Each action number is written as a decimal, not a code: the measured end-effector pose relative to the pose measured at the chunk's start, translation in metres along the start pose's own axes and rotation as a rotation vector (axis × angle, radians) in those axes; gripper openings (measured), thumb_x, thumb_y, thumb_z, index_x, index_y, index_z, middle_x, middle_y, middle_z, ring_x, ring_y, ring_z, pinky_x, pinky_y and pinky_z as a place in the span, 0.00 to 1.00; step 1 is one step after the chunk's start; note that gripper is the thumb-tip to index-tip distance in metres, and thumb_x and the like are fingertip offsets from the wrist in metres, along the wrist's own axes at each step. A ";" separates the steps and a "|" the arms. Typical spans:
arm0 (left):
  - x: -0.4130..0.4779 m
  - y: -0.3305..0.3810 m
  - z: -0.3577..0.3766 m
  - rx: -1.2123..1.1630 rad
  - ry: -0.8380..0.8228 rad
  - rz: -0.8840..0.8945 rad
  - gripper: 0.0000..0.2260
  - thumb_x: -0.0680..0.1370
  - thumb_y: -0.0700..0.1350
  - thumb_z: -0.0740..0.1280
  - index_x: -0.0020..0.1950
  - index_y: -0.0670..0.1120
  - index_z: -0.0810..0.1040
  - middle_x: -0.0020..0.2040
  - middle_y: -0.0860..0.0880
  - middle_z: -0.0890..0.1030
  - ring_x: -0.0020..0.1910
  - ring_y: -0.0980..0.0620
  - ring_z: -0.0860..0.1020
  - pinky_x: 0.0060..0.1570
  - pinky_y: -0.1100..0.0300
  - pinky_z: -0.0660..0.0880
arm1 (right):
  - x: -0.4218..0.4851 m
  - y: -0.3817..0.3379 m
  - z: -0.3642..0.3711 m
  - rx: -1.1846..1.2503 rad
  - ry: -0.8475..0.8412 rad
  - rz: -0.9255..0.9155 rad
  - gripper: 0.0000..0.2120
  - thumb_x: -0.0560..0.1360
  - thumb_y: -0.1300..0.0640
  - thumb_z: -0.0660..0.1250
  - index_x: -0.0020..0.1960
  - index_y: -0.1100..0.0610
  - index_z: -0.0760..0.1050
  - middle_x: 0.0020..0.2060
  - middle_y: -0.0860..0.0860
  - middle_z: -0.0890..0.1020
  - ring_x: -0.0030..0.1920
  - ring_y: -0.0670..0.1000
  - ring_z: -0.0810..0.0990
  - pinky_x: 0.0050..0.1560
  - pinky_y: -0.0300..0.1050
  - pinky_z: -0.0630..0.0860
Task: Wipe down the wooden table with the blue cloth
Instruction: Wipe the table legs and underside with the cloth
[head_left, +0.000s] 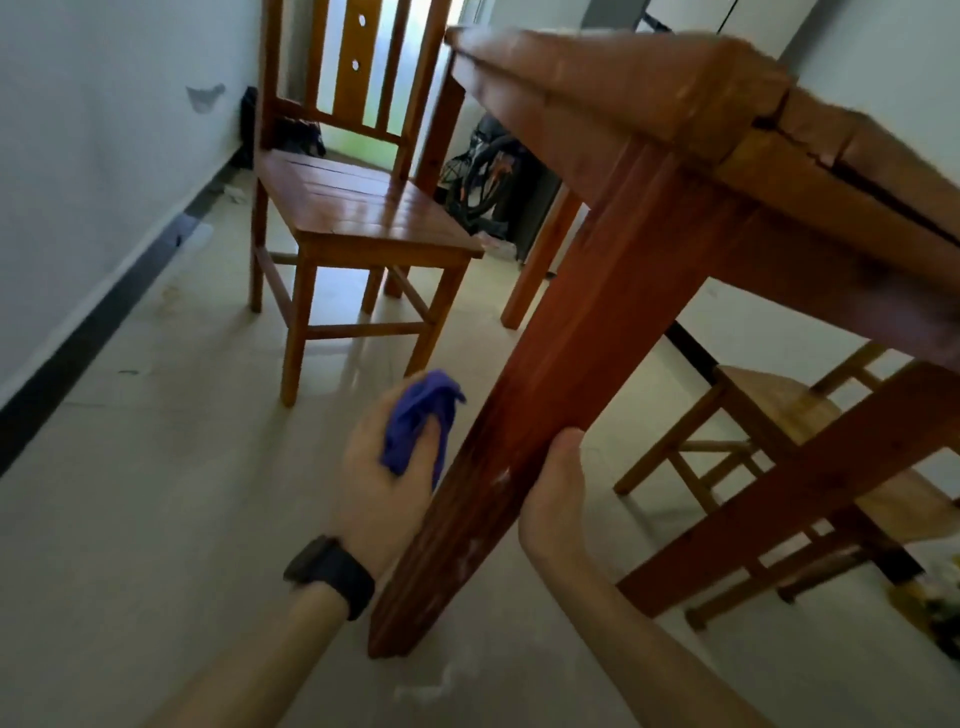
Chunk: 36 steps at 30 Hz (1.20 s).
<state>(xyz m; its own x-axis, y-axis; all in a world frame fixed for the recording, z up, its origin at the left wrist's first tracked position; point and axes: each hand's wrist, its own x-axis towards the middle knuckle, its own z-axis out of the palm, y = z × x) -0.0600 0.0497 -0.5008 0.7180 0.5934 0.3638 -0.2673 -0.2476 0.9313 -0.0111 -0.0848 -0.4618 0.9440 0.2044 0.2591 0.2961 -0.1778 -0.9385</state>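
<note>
I look from low down at the wooden table (675, 119), whose near leg (524, 415) runs down the middle of the view to the floor. My left hand (384, 488), with a black watch on the wrist, grips the bunched blue cloth (421, 421) and holds it against the left face of that leg. My right hand (556, 493) lies against the leg's right side with the thumb on its front edge; its fingers are hidden behind the wood.
A wooden chair (363, 218) stands on the tiled floor to the left, near a white wall with a dark skirting (88, 338). A second chair (769, 415) sits under the table at right. Dark bags and cables (488, 176) lie behind the table.
</note>
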 end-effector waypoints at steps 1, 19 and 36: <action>0.007 0.019 0.004 -0.065 0.037 0.058 0.12 0.78 0.59 0.59 0.61 0.69 0.67 0.55 0.60 0.77 0.51 0.63 0.77 0.49 0.68 0.74 | -0.004 0.002 0.005 -0.019 0.045 -0.066 0.34 0.73 0.26 0.47 0.65 0.50 0.68 0.44 0.27 0.79 0.46 0.33 0.80 0.43 0.26 0.75; -0.028 0.013 0.037 -0.008 0.114 0.112 0.11 0.82 0.54 0.58 0.64 0.63 0.67 0.55 0.67 0.78 0.55 0.60 0.78 0.53 0.62 0.77 | -0.027 0.076 -0.014 -0.139 -0.129 -0.327 0.26 0.82 0.37 0.46 0.75 0.31 0.38 0.68 0.48 0.74 0.52 0.42 0.80 0.51 0.41 0.81; -0.111 -0.080 0.017 -0.067 0.031 -0.967 0.22 0.76 0.69 0.60 0.58 0.53 0.73 0.52 0.48 0.81 0.48 0.46 0.81 0.58 0.46 0.78 | -0.088 0.094 -0.031 -0.248 -0.211 -0.073 0.28 0.78 0.44 0.65 0.74 0.47 0.60 0.67 0.43 0.67 0.66 0.43 0.72 0.58 0.33 0.72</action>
<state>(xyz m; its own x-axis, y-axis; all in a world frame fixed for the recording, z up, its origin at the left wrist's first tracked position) -0.1078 -0.0097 -0.6161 0.6301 0.5379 -0.5601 0.3932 0.4010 0.8274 -0.0616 -0.1497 -0.5652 0.8757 0.4154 0.2462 0.4127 -0.3790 -0.8283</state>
